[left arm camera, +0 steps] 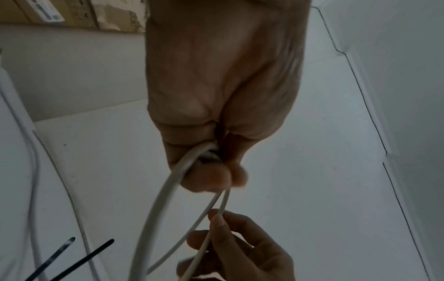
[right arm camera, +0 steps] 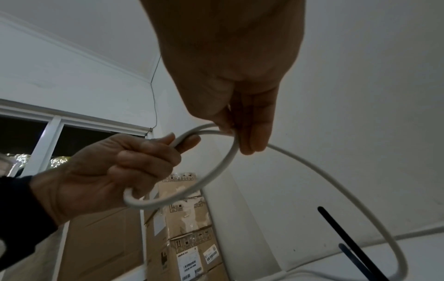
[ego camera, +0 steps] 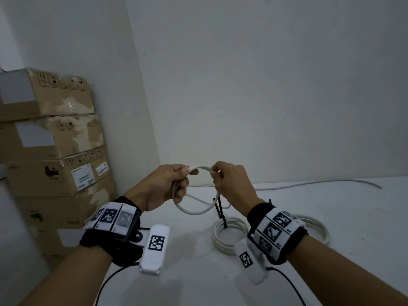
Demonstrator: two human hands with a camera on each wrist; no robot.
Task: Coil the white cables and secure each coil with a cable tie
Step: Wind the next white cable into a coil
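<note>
left hand [ego camera: 164, 187]: raised above the counter [ego camera: 331, 250], fingers curled round one side of a loop of white cable [ego camera: 194, 212]; the grip is closed on the cable, thumb pressing the strand near its top.
right hand [ego camera: 231, 184]: level with the left, fingertips pinching the opposite side of the same loop; grip closed on the cable.
white cable: one small loop held in the air between the two hands; the rest drops from the right hand to the counter and trails off along the far edge by the wall.
hidden parts: the cable end inside the left fist cannot be made out; in the left wrist view the palm covers how many strands are held.
finished coil [ego camera: 225, 236]: lies flat on the counter below the hands, several turns, partly covered by the right wrist band.
second coil [ego camera: 318, 226]: just beside the right wrist, mostly hidden behind it.
cable ties [ego camera: 220, 212]: black, standing up from the finished coil; how they fasten cannot be seen.
boxes [ego camera: 50, 138]: cardboard, stacked at the left against the wall, the lowest cut off by the left arm.
open room: bare counter to the right of the coils and in front between the forearms.
edges: the counter meets the wall just behind the hands.
</note>
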